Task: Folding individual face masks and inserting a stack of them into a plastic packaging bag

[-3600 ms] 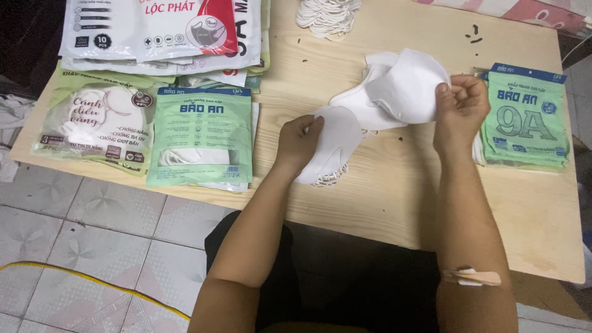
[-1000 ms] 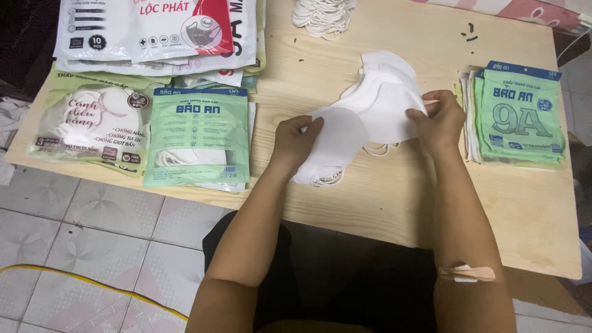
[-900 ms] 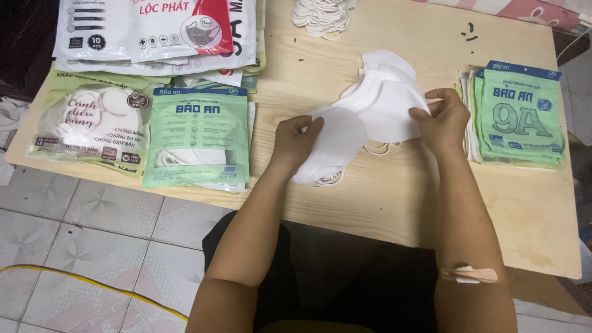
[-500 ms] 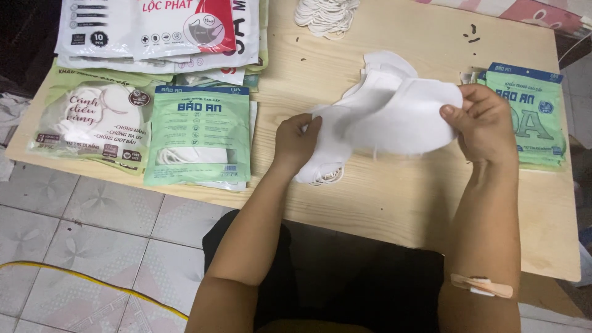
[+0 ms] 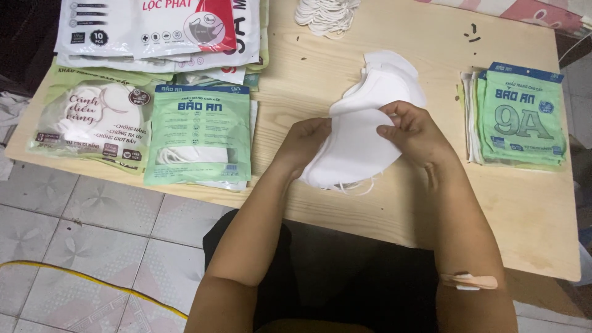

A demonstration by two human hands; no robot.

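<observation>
White face masks point(image 5: 354, 145) sit stacked mid-counter point(image 5: 530, 197); I've brought my right hand point(image 5: 419, 132) back from lifting one, fingers pinching the top mask, left hand point(image 5: 305, 139) gripping the stack's left edge

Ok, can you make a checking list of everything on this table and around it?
Surface: light wooden table, small dark marks near its far right.
Job's things: stack of white face masks held over the table, ear loops dangling below.
Clutter: green mask packets stacked at right; green packet at left beside a pale packet with round masks; large white packets behind; heap of white ear loops at the far edge.
Grippers: left hand and right hand both grip the masks.
Cables: yellow cord on the floor.
Surroundings: tiled floor; plaster on the right forearm.
</observation>
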